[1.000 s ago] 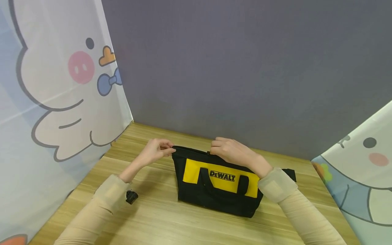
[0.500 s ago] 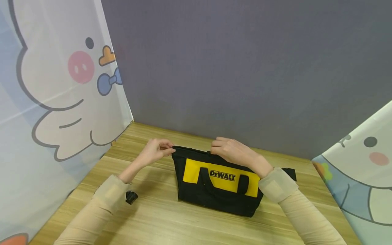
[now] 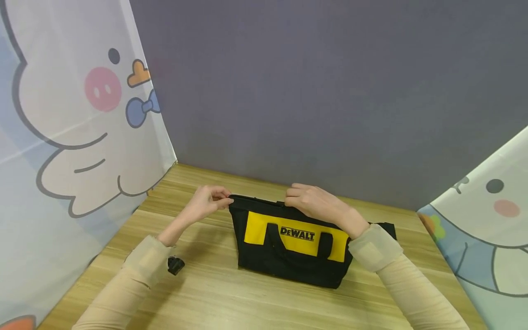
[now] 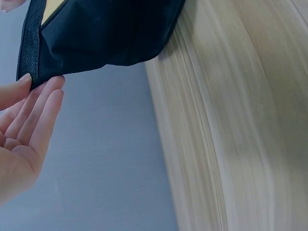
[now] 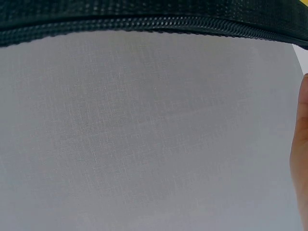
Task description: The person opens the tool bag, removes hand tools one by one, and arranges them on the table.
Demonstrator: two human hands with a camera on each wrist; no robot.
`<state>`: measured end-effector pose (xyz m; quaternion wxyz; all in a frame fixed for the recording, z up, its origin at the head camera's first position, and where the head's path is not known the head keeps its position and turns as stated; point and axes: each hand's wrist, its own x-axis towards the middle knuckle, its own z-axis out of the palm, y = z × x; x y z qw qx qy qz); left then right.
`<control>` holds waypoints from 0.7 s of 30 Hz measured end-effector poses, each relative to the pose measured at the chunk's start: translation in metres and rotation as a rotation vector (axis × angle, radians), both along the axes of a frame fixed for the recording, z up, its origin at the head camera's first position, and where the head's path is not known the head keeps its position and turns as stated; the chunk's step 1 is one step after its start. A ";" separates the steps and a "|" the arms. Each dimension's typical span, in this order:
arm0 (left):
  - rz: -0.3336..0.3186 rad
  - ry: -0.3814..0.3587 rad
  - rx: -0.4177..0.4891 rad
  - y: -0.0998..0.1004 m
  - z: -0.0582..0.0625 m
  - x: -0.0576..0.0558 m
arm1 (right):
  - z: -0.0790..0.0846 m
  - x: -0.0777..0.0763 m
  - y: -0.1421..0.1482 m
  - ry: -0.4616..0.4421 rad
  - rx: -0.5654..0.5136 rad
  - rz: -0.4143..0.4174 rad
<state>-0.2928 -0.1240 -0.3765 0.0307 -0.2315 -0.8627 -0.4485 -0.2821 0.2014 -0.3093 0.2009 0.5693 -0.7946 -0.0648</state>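
Note:
A black and yellow tool bag [image 3: 303, 246] marked DEWALT stands upright on the wooden table in the head view. My left hand [image 3: 207, 201] pinches its upper left corner between thumb and fingers; the left wrist view shows this left hand [image 4: 26, 127] at the zipper's end. Over the middle of the top edge, my right hand [image 3: 315, 202] has its fingers curled at the zipper, on what seems to be the pull, which the fingers mostly hide. The zipper [image 5: 144, 23] runs along the top of the right wrist view with its teeth meshed.
A small black clip-like piece [image 3: 175, 265] lies on the table near my left forearm. Behind my right wrist, a black strap end [image 3: 389, 230] sticks out from the bag. A grey panel [image 3: 288, 91] stands behind the table, with printed cloths on both sides.
The head view has shifted slightly, so bag and table appear a little further left and higher. Both hands keep their places on the bag, with no clear movement along the zipper.

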 end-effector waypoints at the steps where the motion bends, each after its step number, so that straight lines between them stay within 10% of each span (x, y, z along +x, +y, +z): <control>1: 0.002 0.000 -0.002 0.000 0.000 0.000 | 0.000 0.000 0.000 0.001 0.002 -0.001; 21: 0.014 -0.059 0.031 0.001 -0.001 0.001 | -0.002 0.003 0.009 0.033 0.023 -0.004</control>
